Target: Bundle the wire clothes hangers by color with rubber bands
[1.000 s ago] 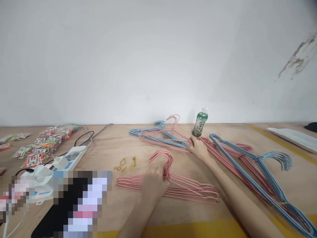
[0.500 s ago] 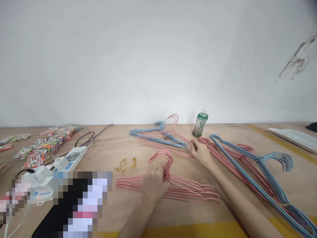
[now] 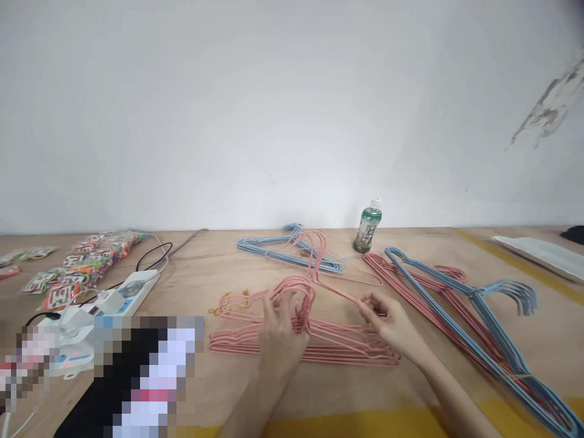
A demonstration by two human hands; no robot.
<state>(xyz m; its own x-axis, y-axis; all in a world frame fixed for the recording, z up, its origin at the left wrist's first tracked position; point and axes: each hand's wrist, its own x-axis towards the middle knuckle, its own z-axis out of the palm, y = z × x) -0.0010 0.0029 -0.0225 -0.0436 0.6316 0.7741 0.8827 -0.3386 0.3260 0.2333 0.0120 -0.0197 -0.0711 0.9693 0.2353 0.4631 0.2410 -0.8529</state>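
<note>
Pink hangers (image 3: 302, 316), stacked flat on the table (image 3: 219, 389), are gripped at the necks by the left hand (image 3: 283, 331), its fingers curled round them. Just beyond this stack, a thin shoulder wire of the loose pink hangers (image 3: 335, 289) is pinched between thumb and fingertips of the right hand (image 3: 387, 319); how many are held there cannot be told, as their hooks are blurred.

Beyond both hands, a green-labelled bottle (image 3: 367, 231) is seen upright, topped by a white cap. Well left of the left hand, small colourful items are enclosed in clear plastic packets (image 3: 98, 255). Far to the right of the right hand, a shallow white tray (image 3: 545, 252) is seen.

Smooth blue hangers (image 3: 267, 246) are laid beyond the hands. To the right of the right hand, a blue bundle (image 3: 499, 334) with curved hooks is bound with a yellow tie (image 3: 517, 376) and laid across other pink hangers (image 3: 404, 289).
</note>
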